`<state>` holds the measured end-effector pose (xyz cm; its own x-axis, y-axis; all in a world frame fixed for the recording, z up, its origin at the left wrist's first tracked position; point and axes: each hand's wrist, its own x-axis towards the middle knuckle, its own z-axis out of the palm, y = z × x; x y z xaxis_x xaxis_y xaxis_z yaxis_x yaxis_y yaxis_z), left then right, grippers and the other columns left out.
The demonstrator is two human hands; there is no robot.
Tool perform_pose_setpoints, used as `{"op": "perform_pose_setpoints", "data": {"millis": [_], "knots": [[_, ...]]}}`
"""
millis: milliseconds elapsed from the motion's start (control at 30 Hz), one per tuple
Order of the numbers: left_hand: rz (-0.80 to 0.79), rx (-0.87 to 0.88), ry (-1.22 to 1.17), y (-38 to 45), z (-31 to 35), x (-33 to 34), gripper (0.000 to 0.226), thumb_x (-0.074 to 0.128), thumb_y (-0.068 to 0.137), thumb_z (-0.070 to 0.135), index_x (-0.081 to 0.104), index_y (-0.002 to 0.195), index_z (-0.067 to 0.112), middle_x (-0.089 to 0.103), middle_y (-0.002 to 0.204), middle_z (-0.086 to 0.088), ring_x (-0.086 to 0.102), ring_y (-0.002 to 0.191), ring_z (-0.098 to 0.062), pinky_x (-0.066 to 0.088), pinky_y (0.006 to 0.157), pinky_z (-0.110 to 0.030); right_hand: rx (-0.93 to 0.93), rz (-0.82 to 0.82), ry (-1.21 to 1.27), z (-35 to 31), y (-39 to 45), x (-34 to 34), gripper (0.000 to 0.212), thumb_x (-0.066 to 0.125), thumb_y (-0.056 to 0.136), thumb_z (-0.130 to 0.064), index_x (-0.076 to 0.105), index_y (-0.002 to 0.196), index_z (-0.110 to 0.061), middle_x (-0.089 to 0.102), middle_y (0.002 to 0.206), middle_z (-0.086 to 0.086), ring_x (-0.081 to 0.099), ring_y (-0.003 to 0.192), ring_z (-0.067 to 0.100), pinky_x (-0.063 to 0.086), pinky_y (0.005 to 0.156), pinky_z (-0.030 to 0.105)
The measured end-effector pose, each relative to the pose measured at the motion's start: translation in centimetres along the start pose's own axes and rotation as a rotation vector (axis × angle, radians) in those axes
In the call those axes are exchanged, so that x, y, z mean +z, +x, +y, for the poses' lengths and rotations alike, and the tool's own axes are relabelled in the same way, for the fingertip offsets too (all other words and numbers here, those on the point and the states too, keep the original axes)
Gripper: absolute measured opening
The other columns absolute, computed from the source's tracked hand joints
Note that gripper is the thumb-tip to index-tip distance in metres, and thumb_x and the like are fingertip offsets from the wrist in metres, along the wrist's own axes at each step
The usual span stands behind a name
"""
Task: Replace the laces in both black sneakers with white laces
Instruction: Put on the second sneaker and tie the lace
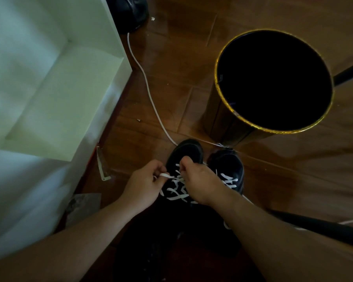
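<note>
Two black sneakers stand side by side on the wooden floor (171, 68), toes pointing away from the person. Two hands work over the left sneaker (186, 153). One white lace (176, 188) crisscrosses its eyelets in several rows; a second white lace (229, 180) shows on the right sneaker (230, 161).

Left hand (146, 186): grip closed, fingers and thumb pinching a flat end of the white lace, pulled out to the left of the shoe. Right hand (200, 184): fingers curled over the lacing near the toe end; what they hold is hidden under the hand, apparently a strand of the same lace.

The heels of both sneakers vanish into shadow between the forearms. The right forearm covers part of the right sneaker's lacing, so the row count cannot be told.

One black bin (222, 123) with a gold rim stands just beyond the right sneaker. One white cable (145, 82) runs across the floor to the left sneaker's toe. One white cabinet (49, 78) sits to the left, cut off by the frame.
</note>
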<state>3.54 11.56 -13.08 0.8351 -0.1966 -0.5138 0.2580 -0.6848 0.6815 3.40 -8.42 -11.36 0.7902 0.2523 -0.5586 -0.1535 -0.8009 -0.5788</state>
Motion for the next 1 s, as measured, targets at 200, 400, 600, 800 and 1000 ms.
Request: {"op": "perform_pose_setpoints", "data": {"millis": [200,400,600,800,1000], "knots": [[0.002,-0.341,-0.747,0.7,1.1,0.4,0.028,0.074,0.096,0.009,0.046,0.099,0.011,0.079,0.105,-0.004,0.074,0.105,-0.023,0.060,0.091,-0.042,0.230,0.196,0.500,1.3,-1.0,0.8,0.052,0.060,0.091,-0.008,0.044,0.128,-0.041,0.054,0.120,-0.008,0.061,0.101,0.011,0.048,0.074,0.023],[0.000,0.025,0.042,0.0,-0.5,0.6,0.006,0.076,0.092,0.041,0.070,0.096,0.041,0.063,0.098,0.011,0.063,0.089,-0.005,0.049,0.077,-0.026,0.227,0.245,0.324,2.0,-2.6,2.2,0.015,0.065,0.097,-0.026,0.068,0.099,-0.041,0.060,0.112,-0.012,0.058,0.105,0.007,0.047,0.091,0.027],[-0.077,0.074,0.152,0.2,0.1,0.0,0.010,0.073,0.090,0.043,0.072,0.101,0.043,0.066,0.094,0.017,0.063,0.080,0.000,0.052,0.069,-0.025,0.055,0.190,0.160,1.7,-1.4,2.1,0.020,0.069,0.098,-0.021,0.079,0.115,-0.028,0.062,0.110,-0.009,0.059,0.105,0.009,0.041,0.092,0.017],[-0.132,0.060,0.412,0.5,1.5,0.7,0.011,0.061,0.090,0.043,0.052,0.095,0.040,0.057,0.095,0.011,0.057,0.083,-0.011,0.041,0.061,-0.031,0.072,0.032,0.054,0.9,-0.1,1.7,0.013,0.059,0.101,-0.013,0.067,0.100,-0.023,0.054,0.108,-0.002,0.057,0.102,0.017,0.044,0.086,0.027],[-0.043,0.286,0.686,-0.2,0.7,0.3,0.015,0.050,0.090,0.045,0.047,0.084,0.031,0.047,0.082,0.005,0.057,0.073,-0.020,0.036,0.055,-0.030,0.135,0.003,-0.047,1.4,-0.8,1.1,0.013,0.059,0.097,-0.011,0.060,0.099,-0.024,0.055,0.115,0.003,0.058,0.103,0.023,0.051,0.087,0.037]]}}
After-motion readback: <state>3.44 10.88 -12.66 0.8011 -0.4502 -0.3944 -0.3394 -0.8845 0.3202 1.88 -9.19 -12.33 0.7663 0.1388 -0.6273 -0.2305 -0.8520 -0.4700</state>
